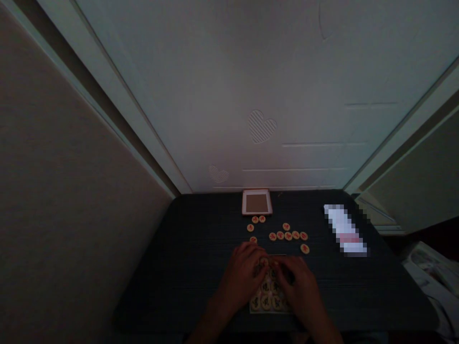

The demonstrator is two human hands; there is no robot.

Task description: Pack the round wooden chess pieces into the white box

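Low on the dark table, a shallow box (270, 313) holds rows of round Chinese chess pieces (266, 302) with black characters. My left hand (245, 270) reaches over its far left part, fingers curled and closed, apparently on a pale chess piece (264, 262) at the fingertips. From the right, my right hand (297, 278) bends over the same box, thumb and fingers closed close to the left fingertips; what they grip is hidden. Both hands cover part of the box. Beyond them lie loose chess pieces with red characters (288, 236), several in a short row.
A small open square lid or tray (257, 213) stands at the table's back edge, against a white panel (222, 95) with heart patterns. A lit phone-like object (344, 229), pixelated, lies at the right. Walls flank the dark table (179, 277); a pale bundle (430, 272) sits beyond its right edge.
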